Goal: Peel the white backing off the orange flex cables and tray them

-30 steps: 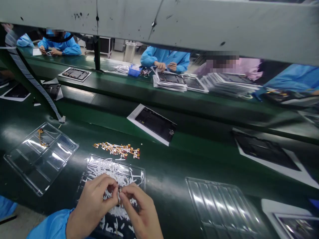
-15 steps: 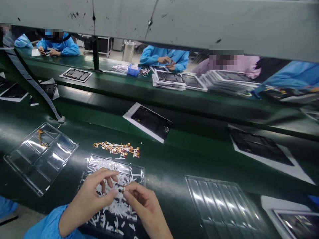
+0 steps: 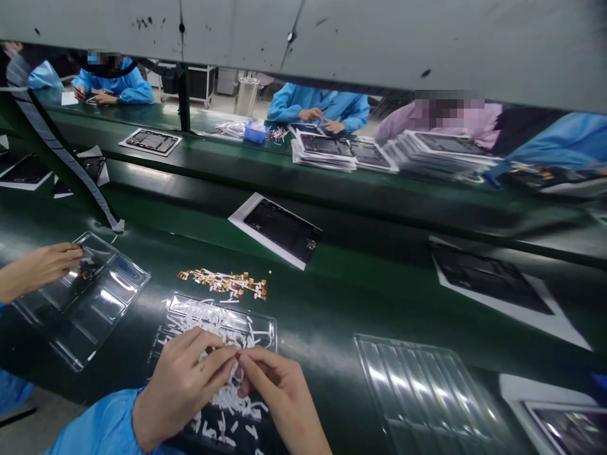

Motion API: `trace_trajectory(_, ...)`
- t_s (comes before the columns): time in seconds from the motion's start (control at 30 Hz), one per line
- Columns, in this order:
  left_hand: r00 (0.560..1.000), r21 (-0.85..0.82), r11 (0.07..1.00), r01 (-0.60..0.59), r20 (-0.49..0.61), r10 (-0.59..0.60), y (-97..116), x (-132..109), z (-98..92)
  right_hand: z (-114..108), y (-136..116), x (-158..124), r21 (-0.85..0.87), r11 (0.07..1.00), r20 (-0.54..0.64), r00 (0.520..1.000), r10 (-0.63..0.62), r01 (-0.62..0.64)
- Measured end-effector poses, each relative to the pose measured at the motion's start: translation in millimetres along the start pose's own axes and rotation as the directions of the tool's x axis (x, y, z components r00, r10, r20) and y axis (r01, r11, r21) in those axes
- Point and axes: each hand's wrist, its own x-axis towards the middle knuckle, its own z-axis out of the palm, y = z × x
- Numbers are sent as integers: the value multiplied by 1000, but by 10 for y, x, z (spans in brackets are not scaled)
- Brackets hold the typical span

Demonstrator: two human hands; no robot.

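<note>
My left hand [image 3: 187, 382] and my right hand [image 3: 279, 388] meet fingertip to fingertip above a clear plastic tray [image 3: 272, 328] strewn with white paper-like strips [image 3: 202, 316]. My right thumb and forefinger pinch a small brownish flex cable [image 3: 238, 357], mostly covered by the fingers. The left fingers are closed against it; what exactly they grip is hidden. Just beyond the tray lies a heap of orange-and-white flex cables [image 3: 225, 283].
A co-worker's hand [image 3: 45, 268] reaches over a compartmented clear tray [image 3: 116, 287] at left. A ribbed clear tray [image 3: 427, 379] lies at right. Black device panels on white sheets [image 3: 279, 230] lie along the bench. Co-workers sit opposite, and a grey beam [image 3: 332, 50] crosses overhead.
My left hand has moved right, and its spread fingers have closed at my right fingertips. A co-worker's hand has entered from the left over the compartmented tray.
</note>
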Motion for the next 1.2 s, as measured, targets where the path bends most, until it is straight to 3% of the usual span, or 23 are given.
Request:
trace_trajectory(0.43, 993, 142, 989, 39, -115, -22, 7, 22, 134, 124, -15, -38, -180, 977, -41, 992, -120, 111)
trace_trajectory(0.53, 990, 134, 985, 109, -108, -95, -141, 13, 96, 57, -18, -56, -210, 973, -31, 994, -105, 96)
trace_trajectory(0.67, 973, 30, 973, 229, -21, -228, -297, 1, -71, -70, -15, -92, -301, 951, -74, 992, -101, 75)
trace_trajectory(0.73, 989, -35, 989, 142, -27, -143, -254, -5, -120, -94, -14, -95, -295, 954, -71, 994, -84, 59)
trace_trajectory(0.83, 997, 1, 1000, -14, -71, 14, -97, 1, -96, -64, -16, -83, -245, 968, -57, 996, -67, 51)
trace_trajectory(0.97, 997, 50, 998, -33, -67, 36, 15, 27, -22, 15, -23, -77, -239, 968, -77, 992, -102, 81)
trace_trajectory(1.2, 992, 134, 990, -41, -117, 57, -9, 10, 57, 100, -51, -69, -262, 958, -66, 988, -138, 117)
